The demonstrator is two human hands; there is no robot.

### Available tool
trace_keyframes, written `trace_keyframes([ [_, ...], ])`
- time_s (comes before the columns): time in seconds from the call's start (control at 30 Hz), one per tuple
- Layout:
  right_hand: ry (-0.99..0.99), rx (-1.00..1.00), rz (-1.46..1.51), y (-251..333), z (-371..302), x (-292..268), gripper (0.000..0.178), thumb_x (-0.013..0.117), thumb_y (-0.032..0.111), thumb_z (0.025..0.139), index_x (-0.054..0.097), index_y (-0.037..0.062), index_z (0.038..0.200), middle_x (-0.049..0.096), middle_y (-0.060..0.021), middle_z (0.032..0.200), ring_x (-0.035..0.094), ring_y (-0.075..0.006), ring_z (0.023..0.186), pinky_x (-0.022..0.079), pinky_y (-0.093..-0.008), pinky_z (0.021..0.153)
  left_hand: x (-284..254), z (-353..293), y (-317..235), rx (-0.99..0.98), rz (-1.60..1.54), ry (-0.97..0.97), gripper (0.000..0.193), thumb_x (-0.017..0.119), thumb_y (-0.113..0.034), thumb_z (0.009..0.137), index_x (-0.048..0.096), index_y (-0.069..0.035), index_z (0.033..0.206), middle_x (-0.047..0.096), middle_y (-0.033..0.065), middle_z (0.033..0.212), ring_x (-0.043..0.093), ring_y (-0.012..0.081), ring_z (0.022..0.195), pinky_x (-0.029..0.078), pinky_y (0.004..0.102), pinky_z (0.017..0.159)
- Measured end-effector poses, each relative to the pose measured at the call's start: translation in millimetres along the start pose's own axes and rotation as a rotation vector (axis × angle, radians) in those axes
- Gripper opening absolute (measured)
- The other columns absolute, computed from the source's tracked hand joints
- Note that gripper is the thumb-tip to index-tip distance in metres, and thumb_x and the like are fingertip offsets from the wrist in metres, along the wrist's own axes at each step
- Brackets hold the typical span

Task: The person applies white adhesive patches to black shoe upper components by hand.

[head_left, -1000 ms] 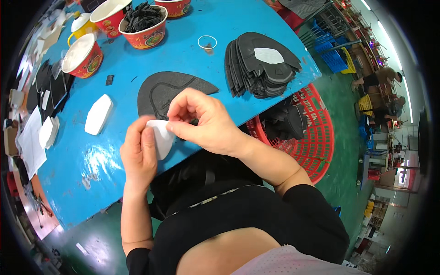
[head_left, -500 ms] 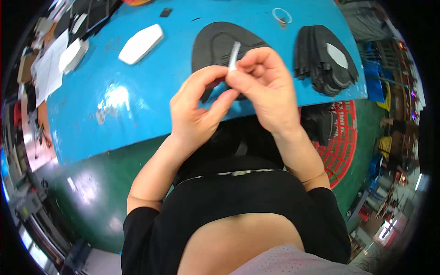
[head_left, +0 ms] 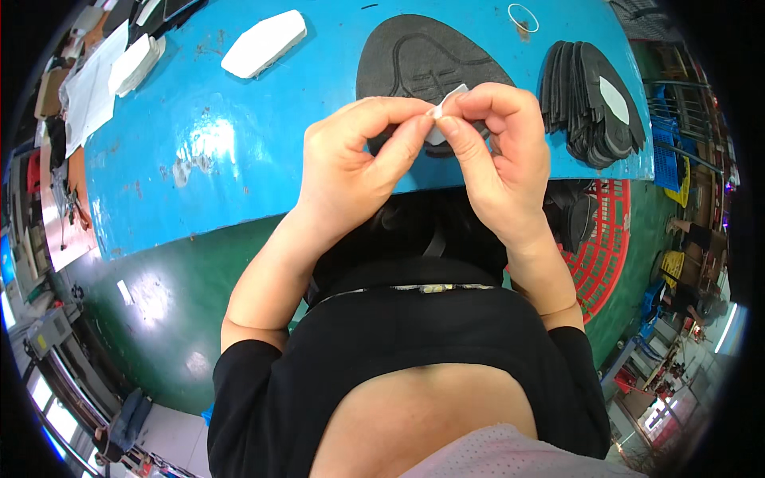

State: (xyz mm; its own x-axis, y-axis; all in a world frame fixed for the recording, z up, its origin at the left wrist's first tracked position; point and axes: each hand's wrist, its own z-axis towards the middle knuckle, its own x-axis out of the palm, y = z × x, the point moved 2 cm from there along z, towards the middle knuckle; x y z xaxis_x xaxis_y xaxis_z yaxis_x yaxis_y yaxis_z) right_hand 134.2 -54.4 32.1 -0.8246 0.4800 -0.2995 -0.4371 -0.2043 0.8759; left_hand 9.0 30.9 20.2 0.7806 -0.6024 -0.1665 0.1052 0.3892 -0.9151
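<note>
A thin white patch [head_left: 436,138] is pinched at fingertip height between both hands, its edge seen partly side-on. My left hand [head_left: 351,155] closes thumb and forefinger on its left side. Thumb and forefinger of my right hand [head_left: 506,159] grip its upper right part, with the other fingers curled. The fingertips nearly meet and hide much of the patch. Just beyond them, a flat black sole-shaped piece [head_left: 406,60] with a moulded outline lies on the blue table [head_left: 263,151], partly covered by my hands.
At the right stands a fanned stack of black sole-shaped pieces [head_left: 582,88], a white oval patch [head_left: 613,99] on top. White elongated patches [head_left: 265,44] lie stacked at the left, with another white stack [head_left: 135,65] further left. A clear ring [head_left: 523,17] lies behind. A red basket [head_left: 606,247] stands below the table's right edge.
The white patch has turned from a near-upright strip to a slanted, partly face-on position. Both hands still pinch it, fingertips closer together. The whole view has shifted slightly.
</note>
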Motion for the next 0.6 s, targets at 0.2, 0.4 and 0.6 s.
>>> trace_keyframes([
  [0.2, -0.032, 0.13, 0.405, -5, 1, -1, 0.023, 0.06, 0.001, 0.086, 0.044, 0.0019, 0.103, 0.058, -0.0061, 0.091, 0.059, -0.0105, 0.082, 0.048, -0.0228, 0.072, 3, -5, 9, -0.238, -0.349, 0.003, 0.016, 0.058, -0.008, 0.089, 0.064, 0.002, 0.1, 0.065, 0.0039, 0.086, 0.056, 0.0072, 0.076, 0.045, 0.0201, 0.069],
  [0.4, -0.006, 0.129, 0.394, -5, 1, 1, 0.022, 0.057, -0.001, 0.086, 0.043, 0.0021, 0.103, 0.057, -0.0064, 0.09, 0.057, -0.01, 0.082, 0.047, -0.0224, 0.075, 4, -3, 13, -0.297, -0.343, 0.011, 0.016, 0.06, -0.013, 0.089, 0.064, 0.002, 0.094, 0.063, 0.0036, 0.079, 0.058, 0.0079, 0.073, 0.047, 0.0214, 0.065],
  [0.6, -0.08, 0.207, 0.629, -16, 1, -12, 0.025, 0.059, 0.002, 0.086, 0.044, 0.0013, 0.105, 0.057, -0.0059, 0.09, 0.056, -0.01, 0.081, 0.045, -0.0225, 0.073, -3, -4, 23, -0.441, -0.581, -0.191, 0.016, 0.058, -0.012, 0.09, 0.064, 0.003, 0.091, 0.062, 0.002, 0.074, 0.052, 0.0049, 0.067, 0.043, 0.0195, 0.06],
])
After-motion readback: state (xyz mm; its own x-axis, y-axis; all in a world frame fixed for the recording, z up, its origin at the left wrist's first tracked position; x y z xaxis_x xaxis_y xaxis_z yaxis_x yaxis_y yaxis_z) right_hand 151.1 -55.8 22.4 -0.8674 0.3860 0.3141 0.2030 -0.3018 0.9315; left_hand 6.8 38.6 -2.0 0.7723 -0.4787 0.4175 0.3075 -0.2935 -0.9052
